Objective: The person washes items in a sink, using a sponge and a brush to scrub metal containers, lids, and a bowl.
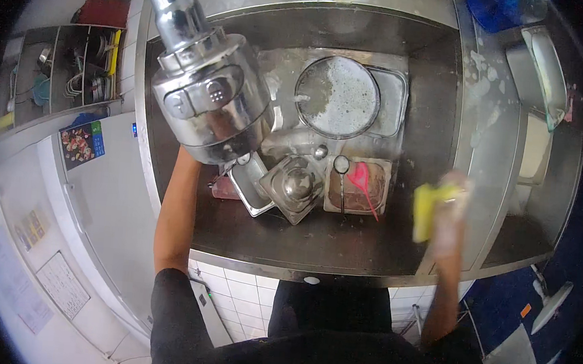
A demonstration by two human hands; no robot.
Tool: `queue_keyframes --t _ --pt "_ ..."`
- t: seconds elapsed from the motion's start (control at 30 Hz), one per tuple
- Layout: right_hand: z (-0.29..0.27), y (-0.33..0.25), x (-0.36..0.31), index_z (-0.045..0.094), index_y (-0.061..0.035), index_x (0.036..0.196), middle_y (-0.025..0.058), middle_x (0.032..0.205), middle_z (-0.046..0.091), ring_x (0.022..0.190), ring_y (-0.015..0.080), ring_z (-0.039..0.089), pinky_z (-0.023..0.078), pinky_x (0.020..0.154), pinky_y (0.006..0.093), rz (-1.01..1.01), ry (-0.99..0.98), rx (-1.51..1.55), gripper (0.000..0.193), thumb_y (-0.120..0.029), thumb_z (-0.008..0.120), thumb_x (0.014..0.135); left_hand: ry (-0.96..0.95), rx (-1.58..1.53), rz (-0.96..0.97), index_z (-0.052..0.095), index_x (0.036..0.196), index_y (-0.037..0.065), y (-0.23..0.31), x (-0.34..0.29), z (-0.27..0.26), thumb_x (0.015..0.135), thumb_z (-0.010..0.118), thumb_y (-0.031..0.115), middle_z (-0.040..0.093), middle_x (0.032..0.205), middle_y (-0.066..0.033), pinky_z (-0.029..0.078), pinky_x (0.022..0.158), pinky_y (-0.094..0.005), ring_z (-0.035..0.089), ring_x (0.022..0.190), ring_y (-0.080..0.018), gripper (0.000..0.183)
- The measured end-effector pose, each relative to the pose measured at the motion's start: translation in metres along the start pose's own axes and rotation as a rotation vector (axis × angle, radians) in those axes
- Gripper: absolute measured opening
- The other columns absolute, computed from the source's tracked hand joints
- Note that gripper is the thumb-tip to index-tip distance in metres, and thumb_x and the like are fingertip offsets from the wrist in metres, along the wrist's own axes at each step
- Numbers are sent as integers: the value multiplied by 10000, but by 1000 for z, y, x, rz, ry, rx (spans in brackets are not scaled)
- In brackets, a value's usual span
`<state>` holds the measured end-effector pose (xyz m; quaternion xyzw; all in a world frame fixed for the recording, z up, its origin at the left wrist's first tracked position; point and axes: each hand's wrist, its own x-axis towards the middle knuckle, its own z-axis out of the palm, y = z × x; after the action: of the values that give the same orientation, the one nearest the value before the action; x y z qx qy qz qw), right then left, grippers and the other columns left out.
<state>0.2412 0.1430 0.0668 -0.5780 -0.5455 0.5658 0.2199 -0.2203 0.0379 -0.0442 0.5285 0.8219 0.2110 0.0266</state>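
My right hand (453,203), smeared by motion, is closed on a yellow sponge (427,208) over the right rim of the steel sink (267,244). My left forearm (177,208) reaches up along the sink's left side; the hand is hidden behind a large chrome faucet head (206,101). Just below the faucet lie a rectangular metal pan (254,189) and a domed metal lid (298,188). Beside them sits a square container (364,207) with a pink heart-shaped spoon (359,176) and a dark-handled metal spoon (341,164) across it.
A round, soapy tray (351,98) rests on a rectangular metal tray (395,101) at the sink's back. Right of the sink stands a glass-like rectangular dish (549,78), with a blue item (499,10) farther back. Shelves with kitchenware (62,71) are at far left.
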Motion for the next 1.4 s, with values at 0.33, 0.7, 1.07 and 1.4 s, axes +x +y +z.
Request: queue_keyframes --t 0.33,0.7,1.07,1.4 --pt "-155 -122 182 492 31 1285 137 1202 576 1097 208 577 461 971 331 -955 494 -741 384 -131 594 952 13 -706 -432 616 966 42 9 -21 17 907 568 81 599 881 -16 438 739 -250 528 835 -100 86" --pt "-235 -79 371 507 20 1292 153 1212 591 1127 225 554 404 998 319 -570 125 -1105 390 -217 482 983 40 -1110 -638 508 1082 28 47 -35 48 837 537 7 597 1003 -91 480 824 -312 579 927 -165 248" --pt "-240 -54 404 511 -22 1316 147 1213 601 1118 224 542 362 1028 319 -347 -75 -739 420 -271 397 996 -107 -1474 -1077 548 1137 -35 98 -64 61 917 522 85 600 1016 -60 476 875 -373 573 932 -202 252" --pt "-281 -58 412 524 7 1269 160 1279 561 1172 248 510 351 1039 331 -352 -19 -972 395 -237 414 977 -96 -1772 -1133 488 1202 50 134 -51 81 782 493 27 573 1055 -100 464 972 -418 560 1055 -246 421"
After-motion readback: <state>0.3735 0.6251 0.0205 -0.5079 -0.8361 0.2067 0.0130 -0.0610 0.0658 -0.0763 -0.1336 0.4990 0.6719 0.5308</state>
